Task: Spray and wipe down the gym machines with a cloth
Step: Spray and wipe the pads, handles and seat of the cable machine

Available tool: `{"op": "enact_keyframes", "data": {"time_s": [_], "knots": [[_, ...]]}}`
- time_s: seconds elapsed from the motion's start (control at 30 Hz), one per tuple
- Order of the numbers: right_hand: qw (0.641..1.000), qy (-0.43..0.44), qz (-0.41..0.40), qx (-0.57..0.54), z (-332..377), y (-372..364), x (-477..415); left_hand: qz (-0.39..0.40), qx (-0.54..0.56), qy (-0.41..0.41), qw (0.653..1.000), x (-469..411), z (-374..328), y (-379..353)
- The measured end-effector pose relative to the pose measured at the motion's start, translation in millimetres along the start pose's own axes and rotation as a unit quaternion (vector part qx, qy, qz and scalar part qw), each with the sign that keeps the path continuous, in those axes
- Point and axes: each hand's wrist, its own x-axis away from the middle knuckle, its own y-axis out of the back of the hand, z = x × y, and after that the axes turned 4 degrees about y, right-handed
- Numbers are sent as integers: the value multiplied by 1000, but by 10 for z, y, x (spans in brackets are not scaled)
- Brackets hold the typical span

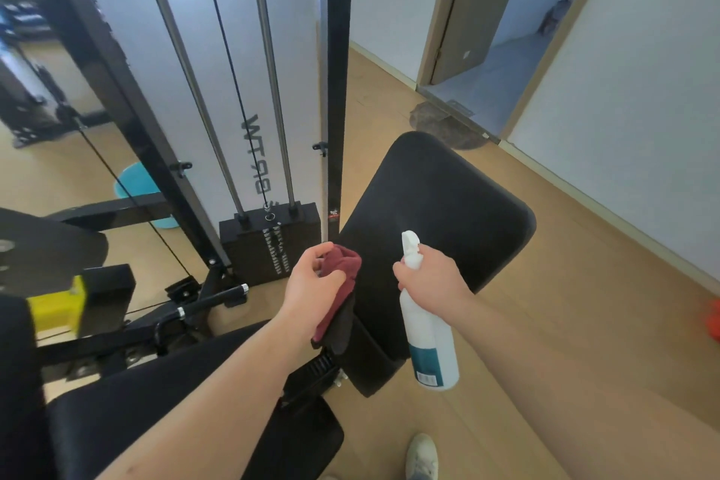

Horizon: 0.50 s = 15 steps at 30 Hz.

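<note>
Clutching crumpled dark-red cloth (pixel 345 263) in left grip (pixel 311 284). Holding white plastic spray bottle (pixel 428 343) in right grip (pixel 432 277), three o'clock of cloth.

Far left of the fingers (pixel 313 249), a blue bucket (pixel 134 183) on the wood floor (pixel 565 304). Up past the fingers, an open brown door (pixel 471 12) with a grey mat (pixel 440 121) in front. Below them, a white shoe (pixel 422 456). Far right, something orange (pixel 715 320) near the white wall (pixel 643 109).
</note>
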Motion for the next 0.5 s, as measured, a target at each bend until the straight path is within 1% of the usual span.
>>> {"op": "enact_keyframes", "data": {"time_s": [0.13, 0.37, 0.5], "knots": [[1000, 8, 9, -9, 61, -9, -20, 4, 1, -20, 1000, -10, -25, 17], [998, -40, -39, 21, -136, 165, 104, 38, -13, -56, 998, 16, -156, -200], [997, -63, -7, 43, -374, 464, 312, 57, -36, -68, 995, 8, -233, -463]]}}
